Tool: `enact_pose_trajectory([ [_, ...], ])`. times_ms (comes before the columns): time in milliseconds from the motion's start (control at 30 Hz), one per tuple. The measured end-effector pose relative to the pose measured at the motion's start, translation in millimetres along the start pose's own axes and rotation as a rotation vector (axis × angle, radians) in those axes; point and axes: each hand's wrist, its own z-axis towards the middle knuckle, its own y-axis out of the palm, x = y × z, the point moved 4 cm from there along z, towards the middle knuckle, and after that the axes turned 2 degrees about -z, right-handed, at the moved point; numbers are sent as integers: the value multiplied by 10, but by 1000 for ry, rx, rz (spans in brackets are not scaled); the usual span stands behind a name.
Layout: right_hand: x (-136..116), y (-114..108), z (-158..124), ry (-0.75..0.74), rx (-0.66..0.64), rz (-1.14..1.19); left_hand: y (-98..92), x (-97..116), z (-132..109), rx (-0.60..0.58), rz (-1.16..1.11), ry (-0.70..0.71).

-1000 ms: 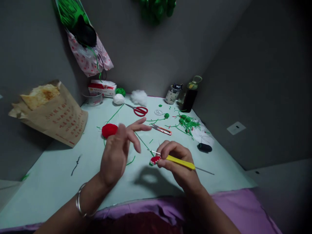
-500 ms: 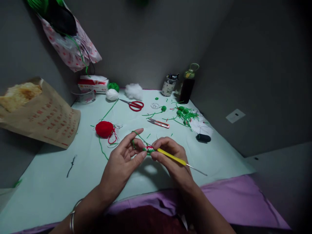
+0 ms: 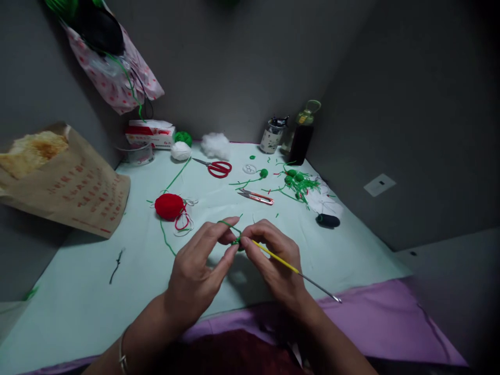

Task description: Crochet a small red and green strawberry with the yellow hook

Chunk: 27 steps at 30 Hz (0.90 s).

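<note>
My left hand pinches a small green crochet piece between thumb and fingers, with green yarn looped over its raised index finger. Beside it, my right hand grips a yellow-handled crochet hook, whose free metal end points down to the right. The hook's other end meets the piece, hidden by fingertips. A red yarn ball lies left of my hands. Beyond them are orange thread snips and red-handled scissors.
A paper bag with bread stands at the left. White stuffing, a white yarn ball, a pen cup and a bottle line the back. Green crocheted bits and a dark roll lie right.
The crochet piece has turned, so its red and white part no longer shows. My left index finger has come closer to my right hand, and the hook's free end has swung lower and right.
</note>
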Motion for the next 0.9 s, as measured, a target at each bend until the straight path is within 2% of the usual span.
enact_pose_trajectory([
  [67, -34, 10, -17, -25, 3, -18, -10, 26, -9, -3, 63, 67],
  [133, -70, 20, -36, -44, -9, -13, -34, 34, -13, 22, 60, 60],
  [200, -102, 29, -52, -69, -22, -9, -59, 12, -8, 61, -37, -51],
  [267, -117, 29, -61, -95, -1, -6, -58, -30, 0, 68, -221, -231],
  [367, -103, 20, -64, -117, 59, 7, -10, -68, 12, 5, -503, -450],
  [433, -84, 19, -65, -133, 84, -6, 8, -72, 17, -58, -606, -510],
  [567, -80, 18, -99, -234, 127, -76, 3, -81, 15, -160, -689, -531],
  [733, -111, 41, -178, -379, 127, -186, 29, -141, 23, -165, -710, -568],
  [900, -94, 17, -158, -301, 31, -36, 31, -177, 21, -130, -740, -584],
])
